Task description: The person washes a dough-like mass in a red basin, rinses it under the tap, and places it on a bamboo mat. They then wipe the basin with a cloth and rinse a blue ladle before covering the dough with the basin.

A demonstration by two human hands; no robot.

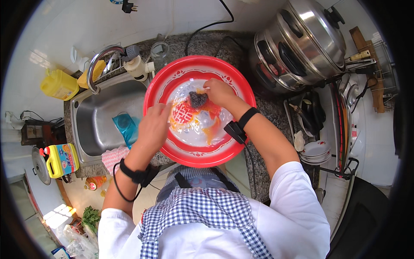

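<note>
A large red-rimmed enamel basin (200,159) with a white floor and red and orange patterning is before me, level over the counter's front edge. Its floor looks wet and shiny. A dark grey scouring ball (198,99) is inside, against the fingers of my right hand (220,93), which are curled at its edge. My left hand (154,126) is over the basin's left rim and is slightly blurred. Its fingertips point inward, and whether they grip the rim is hidden. Each wrist wears a black strap with a small device and a cable.
Left is a steel sink (106,103) with a blue-green pouch (124,126) and a curved faucet (93,74). A pink-white cloth (114,156) lies at its edge. A glass jar (160,53) stands behind the basin. Stacked steamer pots (300,42) and a dish rack with plates (315,150) are right.
</note>
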